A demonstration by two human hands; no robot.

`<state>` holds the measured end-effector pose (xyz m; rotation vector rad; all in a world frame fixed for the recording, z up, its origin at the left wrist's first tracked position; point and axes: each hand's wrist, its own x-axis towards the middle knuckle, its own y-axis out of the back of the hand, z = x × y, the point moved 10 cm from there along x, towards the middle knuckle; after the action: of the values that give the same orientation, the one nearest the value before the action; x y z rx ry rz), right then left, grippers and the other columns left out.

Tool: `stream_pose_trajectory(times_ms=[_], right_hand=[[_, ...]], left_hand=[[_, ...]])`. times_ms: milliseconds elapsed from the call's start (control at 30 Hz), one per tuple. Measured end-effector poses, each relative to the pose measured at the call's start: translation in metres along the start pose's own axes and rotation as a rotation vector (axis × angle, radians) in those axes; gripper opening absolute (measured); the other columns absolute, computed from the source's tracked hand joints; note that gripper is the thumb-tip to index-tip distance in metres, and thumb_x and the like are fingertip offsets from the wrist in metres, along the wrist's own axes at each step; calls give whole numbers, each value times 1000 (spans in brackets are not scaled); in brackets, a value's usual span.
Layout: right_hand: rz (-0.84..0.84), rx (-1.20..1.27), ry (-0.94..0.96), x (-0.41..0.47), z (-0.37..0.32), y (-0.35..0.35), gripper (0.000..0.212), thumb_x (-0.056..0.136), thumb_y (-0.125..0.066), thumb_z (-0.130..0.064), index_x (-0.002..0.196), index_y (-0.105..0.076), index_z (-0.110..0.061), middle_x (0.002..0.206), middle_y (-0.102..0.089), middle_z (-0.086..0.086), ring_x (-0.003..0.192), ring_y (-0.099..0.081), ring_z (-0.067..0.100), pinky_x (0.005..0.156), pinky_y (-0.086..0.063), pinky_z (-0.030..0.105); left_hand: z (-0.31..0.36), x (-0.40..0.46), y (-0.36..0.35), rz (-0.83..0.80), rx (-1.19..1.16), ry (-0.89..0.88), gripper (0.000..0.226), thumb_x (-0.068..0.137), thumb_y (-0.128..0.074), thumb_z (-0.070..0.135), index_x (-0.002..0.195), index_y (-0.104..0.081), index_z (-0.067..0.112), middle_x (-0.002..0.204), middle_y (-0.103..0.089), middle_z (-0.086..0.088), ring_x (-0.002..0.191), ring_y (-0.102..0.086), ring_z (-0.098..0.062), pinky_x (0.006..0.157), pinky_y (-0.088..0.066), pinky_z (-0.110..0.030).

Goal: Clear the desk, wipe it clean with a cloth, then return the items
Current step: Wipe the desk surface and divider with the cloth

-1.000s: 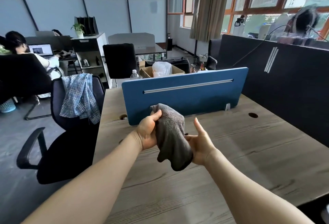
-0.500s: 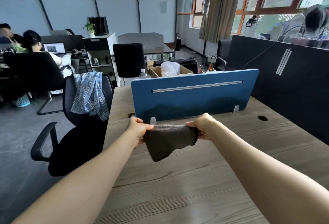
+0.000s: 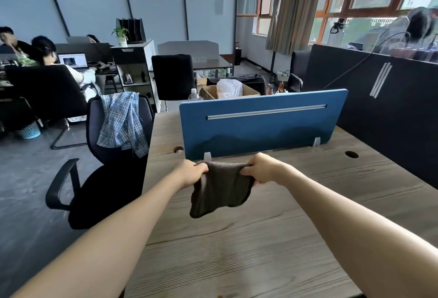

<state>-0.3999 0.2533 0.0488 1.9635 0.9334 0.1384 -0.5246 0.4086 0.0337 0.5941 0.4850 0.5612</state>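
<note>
Cloth: a dark grey towelling cloth (image 3: 221, 187) is held up just above the wooden desk (image 3: 237, 250), in front of the blue divider screen (image 3: 260, 122), its lower part hanging loose.
Left hand: the left hand (image 3: 190, 174) is curled round the cloth's upper left corner, which is pinched between thumb and fingers.
Right hand: the right hand (image 3: 263, 167) is closed on the upper right corner, fingers tucked over the edge; how each fingertip lies cannot be told.
Step in hand: the cloth is judged to be spread or refolded ready for wiping; no items are seen on the near part of the desk, so clearing looks done here.
Next move: the cloth would need to be lowered flat onto the wood and pressed under one palm, then swept in strokes.
Beside the desk: a plaid shirt (image 3: 122, 122) is draped over an office chair (image 3: 104, 174).
</note>
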Motion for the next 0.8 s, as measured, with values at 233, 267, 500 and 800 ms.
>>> stream_pose_trajectory(times_ms=[233,267,500,800], right_hand=[[-238,765,-125,-10,-34,-53,34,92,-51,-33,106,-61,-4,89,-67,10,74,-66,22,76,-55,32],[-293,826,-138,-9,-36,-60,37,93,-47,-38,101,-62,-5,86,-65,10,74,-63,21,77,-52,31],[-434,851,-188,12,-22,-126,50,99,-30,-37,106,-69,-7,108,-61,7,94,-51,19,97,-36,33],[-573,785,-318,78,24,-203,32,96,-40,-33,110,-62,-16,98,-60,4,92,-58,20,88,-41,37]], left_hand=[[-7,-26,-51,-411,-684,61,37,84,-67,29,119,-55,23,107,-66,-3,98,-63,-21,73,-52,-34],[-15,-23,-48,-380,-707,58,47,82,-70,21,124,-50,25,110,-66,-2,98,-63,-19,70,-52,-32],[-83,-3,-57,-148,-785,166,58,84,-66,5,133,-41,23,102,-63,-2,88,-62,-17,63,-51,-32],[-178,46,-55,148,117,321,44,92,-56,26,130,-42,9,129,-51,-13,117,-50,-31,90,-40,-32]])
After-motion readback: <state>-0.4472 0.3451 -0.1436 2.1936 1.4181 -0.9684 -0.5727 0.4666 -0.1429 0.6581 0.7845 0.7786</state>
